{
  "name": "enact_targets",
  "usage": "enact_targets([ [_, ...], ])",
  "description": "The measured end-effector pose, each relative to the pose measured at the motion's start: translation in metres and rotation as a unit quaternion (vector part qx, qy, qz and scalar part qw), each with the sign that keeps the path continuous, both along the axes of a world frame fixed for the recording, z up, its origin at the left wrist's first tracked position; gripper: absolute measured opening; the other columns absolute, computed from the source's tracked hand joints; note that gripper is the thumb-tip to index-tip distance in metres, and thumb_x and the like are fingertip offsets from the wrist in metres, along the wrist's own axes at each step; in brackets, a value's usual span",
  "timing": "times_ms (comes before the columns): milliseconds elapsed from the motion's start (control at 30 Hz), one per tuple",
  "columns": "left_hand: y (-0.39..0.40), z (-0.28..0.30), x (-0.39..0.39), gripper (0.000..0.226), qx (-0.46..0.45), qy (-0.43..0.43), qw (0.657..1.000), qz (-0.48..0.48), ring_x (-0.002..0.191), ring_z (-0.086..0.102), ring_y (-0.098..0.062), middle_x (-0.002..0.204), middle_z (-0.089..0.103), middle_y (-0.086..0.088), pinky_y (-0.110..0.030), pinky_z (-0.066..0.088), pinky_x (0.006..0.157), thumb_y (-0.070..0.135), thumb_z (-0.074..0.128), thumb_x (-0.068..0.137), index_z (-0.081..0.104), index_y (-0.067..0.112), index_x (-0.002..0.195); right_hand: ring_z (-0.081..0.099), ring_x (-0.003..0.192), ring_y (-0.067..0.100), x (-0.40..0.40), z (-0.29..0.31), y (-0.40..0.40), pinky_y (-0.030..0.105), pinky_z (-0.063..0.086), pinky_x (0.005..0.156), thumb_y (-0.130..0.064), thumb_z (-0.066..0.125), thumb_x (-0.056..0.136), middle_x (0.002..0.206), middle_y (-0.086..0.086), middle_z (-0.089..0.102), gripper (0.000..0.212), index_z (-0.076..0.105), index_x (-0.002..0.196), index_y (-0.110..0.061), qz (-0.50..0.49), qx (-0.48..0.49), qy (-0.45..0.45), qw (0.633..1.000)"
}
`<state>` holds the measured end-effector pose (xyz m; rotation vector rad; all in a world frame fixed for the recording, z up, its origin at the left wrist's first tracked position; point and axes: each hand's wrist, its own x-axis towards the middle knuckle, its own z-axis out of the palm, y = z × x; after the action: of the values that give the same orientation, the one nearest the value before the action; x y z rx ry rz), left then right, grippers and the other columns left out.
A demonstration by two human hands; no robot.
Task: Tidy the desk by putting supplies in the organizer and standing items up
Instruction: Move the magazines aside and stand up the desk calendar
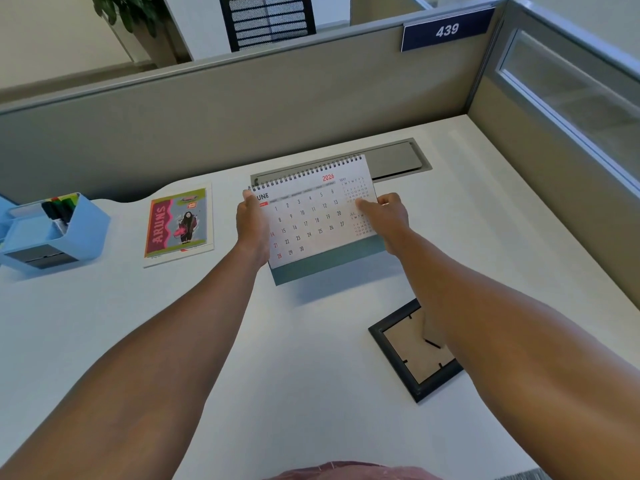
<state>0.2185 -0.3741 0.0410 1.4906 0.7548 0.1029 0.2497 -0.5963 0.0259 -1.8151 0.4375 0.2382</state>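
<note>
Both hands are out over the worktop (485,209), each clamped on one side edge of a spiral-bound desk calendar (311,220). The left hand (252,227) holds the left edge with its thumb up near the wire binding; the right hand (389,220) holds the right edge, thumb laid across the printed page. The two hands are apart by the calendar's width. The calendar shows a June page (2026 in red at the top), its binding toward the far partition (207,109) and its teal base (329,263) at the near edge; it casts a shadow on the surface just below, but whether the base touches the worktop cannot be told. Behind it a grey cable hatch (398,161) is set into the surface.

To the left, a colourful card (178,225) lies flat, well apart from the calendar. Further left, at the frame's edge, stands a light blue organizer (86,230) with dark markers (59,207) upright in one of its compartments. Near the right forearm a dark picture frame (412,344) lies face down, its backing and clips showing, partly hidden by the arm. On the partition's top right hangs a blue sign (447,29) reading 439.
</note>
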Motion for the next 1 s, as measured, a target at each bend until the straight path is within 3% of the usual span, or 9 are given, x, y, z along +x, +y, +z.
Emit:
enact_targets([
  [100,-0.005,0.004,-0.002,0.062,-0.009,-0.014,0.999,-0.032,0.089,0.070,-0.023,0.101,0.073,-0.002,-0.038,0.054,0.080,0.063,0.016,0.100,0.057,0.020,0.118,0.066,0.088,0.016,-0.005,0.002,0.002,0.034,0.059,0.074,-0.040,0.065,0.088,0.107,0.004,0.066,0.040,0.047,0.112,-0.014,-0.002,0.037,-0.002,0.999],
  [233,-0.007,0.009,-0.006,0.071,-0.025,-0.043,0.997,-0.065,0.100,0.072,-0.023,0.110,0.074,0.000,-0.047,0.057,0.088,0.073,0.015,0.093,0.061,0.028,0.123,0.067,0.088,0.021,-0.011,0.008,0.002,0.028,0.051,0.061,-0.074,0.047,0.084,0.098,0.003,0.067,0.067,0.056,0.110,-0.013,0.007,0.040,-0.010,0.999],
  [333,-0.006,0.012,-0.007,0.076,-0.036,-0.045,0.996,-0.068,0.101,0.072,-0.022,0.112,0.074,0.002,-0.049,0.057,0.088,0.079,0.015,0.087,0.063,0.032,0.123,0.068,0.089,0.029,-0.013,0.014,-0.001,0.038,0.056,0.073,-0.094,0.030,0.070,0.097,0.005,0.071,0.090,0.068,0.104,-0.020,0.014,0.061,0.012,0.998],
  [467,-0.004,0.008,-0.006,0.084,-0.026,-0.035,0.996,-0.074,0.106,0.069,-0.021,0.119,0.070,0.002,-0.052,0.056,0.090,0.092,0.021,0.072,0.061,0.038,0.122,0.068,0.092,0.030,-0.012,0.020,-0.003,0.043,0.055,0.085,-0.098,0.035,0.062,0.100,0.002,0.073,0.088,0.068,0.106,-0.029,0.012,0.130,0.037,0.991],
  [567,-0.014,0.016,-0.001,0.084,0.022,0.014,0.999,-0.045,0.119,0.047,-0.018,0.135,0.045,-0.004,-0.054,0.050,0.098,0.094,0.019,0.072,0.055,0.043,0.128,0.069,0.092,0.030,-0.009,0.020,-0.004,0.043,0.053,0.086,-0.097,0.038,0.060,0.100,0.004,0.074,0.088,0.068,0.107,-0.028,0.001,0.149,0.047,0.988],
  [733,-0.022,0.023,0.014,0.084,0.061,0.052,0.995,-0.056,0.125,0.044,-0.026,0.133,0.033,-0.004,-0.054,0.048,0.099,0.091,0.025,0.070,0.055,0.041,0.131,0.066,0.086,0.027,-0.001,0.017,-0.014,0.035,0.048,0.073,-0.064,0.042,0.084,0.092,0.006,0.074,0.048,0.062,0.091,-0.020,-0.037,0.176,0.030,0.983],
  [800,-0.026,0.021,0.022,0.082,0.034,0.043,0.996,-0.069,0.117,0.057,-0.025,0.136,0.048,-0.004,-0.049,0.054,0.091,0.090,0.034,0.069,0.059,0.036,0.126,0.062,0.079,0.024,0.004,0.016,-0.019,0.031,0.044,0.068,-0.054,0.043,0.088,0.086,0.005,0.071,0.036,0.057,0.085,-0.021,-0.060,0.175,0.023,0.982],
  [867,-0.033,0.022,0.028,0.064,0.002,0.021,0.997,-0.073,0.103,0.066,-0.022,0.119,0.065,-0.001,-0.040,0.058,0.081,0.080,0.046,0.077,0.063,0.028,0.112,0.061,0.079,0.023,0.010,0.016,-0.026,0.032,0.044,0.067,-0.053,0.043,0.086,0.086,0.005,0.071,0.035,0.057,0.082,-0.020,-0.082,0.175,0.020,0.981],
  [1000,-0.052,0.018,0.047,0.036,-0.027,-0.019,0.996,-0.082,0.076,0.066,-0.015,0.089,0.068,0.004,-0.017,0.050,0.049,0.056,0.061,0.089,0.059,0.020,0.094,0.061,0.078,0.023,0.025,0.016,-0.045,0.032,0.045,0.066,-0.056,0.041,0.086,0.088,0.006,0.072,0.042,0.059,0.084,-0.018,-0.129,0.152,0.002,0.980],
])
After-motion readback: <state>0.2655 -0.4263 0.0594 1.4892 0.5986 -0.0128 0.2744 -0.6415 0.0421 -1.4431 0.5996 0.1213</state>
